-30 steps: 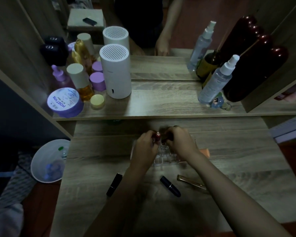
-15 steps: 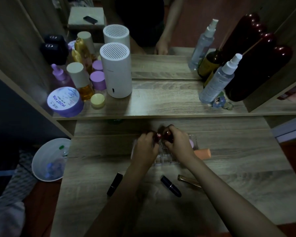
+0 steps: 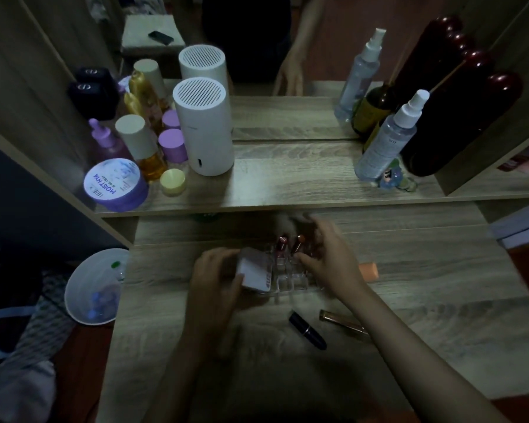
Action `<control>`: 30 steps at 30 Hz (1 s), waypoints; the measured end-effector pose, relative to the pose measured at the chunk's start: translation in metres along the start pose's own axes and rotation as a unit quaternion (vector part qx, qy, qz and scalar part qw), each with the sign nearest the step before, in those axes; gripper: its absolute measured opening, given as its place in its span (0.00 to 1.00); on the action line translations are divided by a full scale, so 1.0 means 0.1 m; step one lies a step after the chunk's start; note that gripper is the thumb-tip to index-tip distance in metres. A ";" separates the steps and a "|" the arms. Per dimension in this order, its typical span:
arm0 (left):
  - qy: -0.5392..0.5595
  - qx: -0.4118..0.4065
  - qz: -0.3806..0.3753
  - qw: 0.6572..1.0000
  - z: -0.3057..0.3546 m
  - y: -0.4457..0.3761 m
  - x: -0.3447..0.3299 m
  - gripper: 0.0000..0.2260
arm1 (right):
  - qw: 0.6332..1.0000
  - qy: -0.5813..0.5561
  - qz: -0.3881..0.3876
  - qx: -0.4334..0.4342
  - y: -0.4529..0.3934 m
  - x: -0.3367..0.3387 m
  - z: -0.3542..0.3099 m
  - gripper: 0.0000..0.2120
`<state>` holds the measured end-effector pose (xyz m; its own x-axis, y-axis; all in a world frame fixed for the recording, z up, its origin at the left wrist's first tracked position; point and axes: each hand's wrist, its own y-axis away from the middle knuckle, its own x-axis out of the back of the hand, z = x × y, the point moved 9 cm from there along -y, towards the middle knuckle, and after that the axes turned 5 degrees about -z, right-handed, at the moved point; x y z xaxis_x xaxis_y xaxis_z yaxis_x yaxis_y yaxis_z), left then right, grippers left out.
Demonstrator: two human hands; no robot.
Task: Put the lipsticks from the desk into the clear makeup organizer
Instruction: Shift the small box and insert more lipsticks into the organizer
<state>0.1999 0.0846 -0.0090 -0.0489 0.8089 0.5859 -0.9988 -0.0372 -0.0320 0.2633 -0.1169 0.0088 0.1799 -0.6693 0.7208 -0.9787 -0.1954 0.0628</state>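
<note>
The clear makeup organizer [image 3: 289,282] stands mid-desk. Two lipsticks stand upright in its back slots: a red one [image 3: 281,245] and one with an orange-red tip [image 3: 300,243]. My left hand [image 3: 216,279] curls around a white box [image 3: 255,273] at the organizer's left end, thumb and fingers on its edges. My right hand [image 3: 330,259] hovers over the organizer's right side, fingers spread and blurred; its thumb lies beside the orange-tipped lipstick without pinching it. A black lipstick [image 3: 307,330] and a gold tube [image 3: 342,322] lie on the desk in front of the organizer.
An orange tube [image 3: 368,271] pokes out behind my right wrist. The shelf above carries a white cylinder [image 3: 203,126], a purple jar [image 3: 115,184], bottles, and a spray bottle [image 3: 388,138] before a mirror. A white bin [image 3: 93,288] stands on the floor at left.
Both hands have come off the lipsticks, which now stand in the organizer. My left hand slid left and down onto the white box; my right hand opened and shifted right.
</note>
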 end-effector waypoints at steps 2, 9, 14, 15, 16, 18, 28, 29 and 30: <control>-0.023 0.070 -0.012 0.997 -0.35 0.24 0.12 0.18 | 0.998 -0.040 0.052 -0.001 0.17 0.17 0.01 0.33; -0.089 0.154 -0.053 0.983 -0.84 0.73 0.11 0.21 | 0.984 -0.020 0.177 -0.011 1.00 0.49 0.36 0.08; -0.092 0.104 -0.045 0.989 -0.60 0.63 -0.11 0.20 | 0.986 0.126 -0.003 -0.110 1.37 0.05 0.91 0.16; -0.088 0.093 -0.041 0.991 -0.55 0.60 -0.14 0.20 | 0.981 0.148 -0.031 -0.120 1.41 -0.02 0.98 0.20; -0.086 0.086 -0.038 0.992 -0.51 0.57 -0.17 0.20 | 0.978 0.163 -0.047 -0.124 1.44 -0.06 1.02 0.21; -0.079 0.082 -0.038 0.993 -0.48 0.52 -0.21 0.20 | 0.974 0.189 -0.048 -0.116 1.44 -0.08 1.05 0.22; -0.075 0.062 -0.060 0.993 -0.38 0.36 -0.28 0.20 | 0.996 0.063 -0.020 -0.067 1.28 0.23 0.80 0.14; -0.070 0.066 -0.060 0.994 -0.37 0.36 -0.29 0.21 | 0.997 0.044 -0.002 -0.058 1.25 0.33 0.73 0.13; -0.063 0.070 -0.061 0.994 -0.37 0.35 -0.30 0.21 | 0.998 0.023 0.024 -0.054 1.21 0.44 0.65 0.13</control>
<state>0.1661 0.0806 -0.0575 0.0812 0.7335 0.6749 -0.9877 -0.0316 0.1532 0.1591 -0.2172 0.0033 0.1308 -0.6420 0.7555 -0.9914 -0.0838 0.1004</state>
